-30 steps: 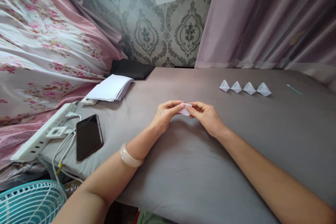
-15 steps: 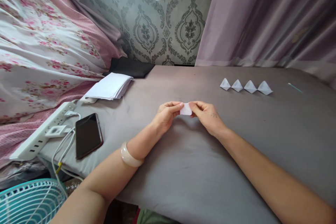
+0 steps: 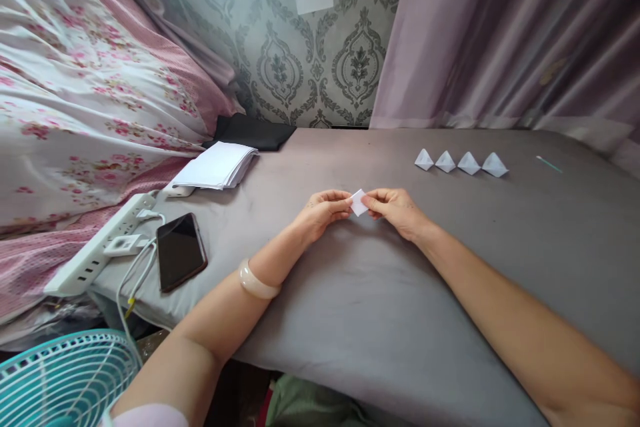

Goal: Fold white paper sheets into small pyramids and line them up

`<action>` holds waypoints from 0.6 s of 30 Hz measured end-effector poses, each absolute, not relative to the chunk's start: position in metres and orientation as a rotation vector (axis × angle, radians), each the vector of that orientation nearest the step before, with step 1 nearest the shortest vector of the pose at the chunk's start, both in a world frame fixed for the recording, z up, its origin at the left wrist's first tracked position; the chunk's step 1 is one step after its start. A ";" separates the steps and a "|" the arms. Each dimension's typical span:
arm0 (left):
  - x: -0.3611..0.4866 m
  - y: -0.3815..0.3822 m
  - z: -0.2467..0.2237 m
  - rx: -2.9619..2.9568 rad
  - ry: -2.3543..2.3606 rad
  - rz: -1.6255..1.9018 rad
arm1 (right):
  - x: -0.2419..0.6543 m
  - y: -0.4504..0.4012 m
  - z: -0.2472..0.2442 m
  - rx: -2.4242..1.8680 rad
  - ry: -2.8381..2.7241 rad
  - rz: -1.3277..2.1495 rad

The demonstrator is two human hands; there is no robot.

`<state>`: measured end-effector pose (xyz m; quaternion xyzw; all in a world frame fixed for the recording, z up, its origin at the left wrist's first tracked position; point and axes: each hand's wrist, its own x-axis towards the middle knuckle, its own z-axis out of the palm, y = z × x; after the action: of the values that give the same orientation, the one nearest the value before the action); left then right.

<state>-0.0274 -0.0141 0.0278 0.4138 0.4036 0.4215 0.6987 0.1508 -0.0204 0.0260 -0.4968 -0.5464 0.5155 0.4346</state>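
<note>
A small folded piece of white paper (image 3: 359, 203) is held between my two hands, turned so that one corner points up. My left hand (image 3: 327, 209) pinches its left corner between thumb and fingers. On the opposite corner, my right hand (image 3: 393, 209) grips in the same way. Both hands are just above the grey cloth-covered table (image 3: 320, 307). To the right at the back stand several folded white paper shapes with pointed tops (image 3: 469, 163), set in a row.
A stack of white paper (image 3: 213, 167) lies at the back left, before a black folded item (image 3: 255, 132). Nearer are a phone (image 3: 181, 252), a power strip (image 3: 100, 247) with cables and a turquoise fan (image 3: 70, 380). A thin cotton swab (image 3: 549, 164) lies far right.
The folded paper has turned from lying level to standing on a corner, and my fingers now hold it by its side corners. The whole view has shifted slightly.
</note>
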 end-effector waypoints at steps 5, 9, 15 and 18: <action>-0.030 -0.020 0.026 1.308 1.094 0.752 | 0.167 -0.019 0.031 -1.257 -1.680 1.373; -0.028 -0.015 0.025 1.071 1.094 0.875 | 0.163 -0.016 0.032 -1.198 -1.238 1.554; -0.020 -0.016 0.027 0.817 1.030 0.975 | 0.137 -0.021 0.025 -1.145 -1.144 1.426; -0.015 -0.022 0.026 0.805 1.034 0.981 | 0.130 -0.022 0.020 -1.196 -1.138 1.273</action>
<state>-0.0151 -0.0215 0.0262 0.3590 0.4612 0.4374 0.6834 0.1305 -0.0221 0.0203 -0.4955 -0.4715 0.5273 0.5042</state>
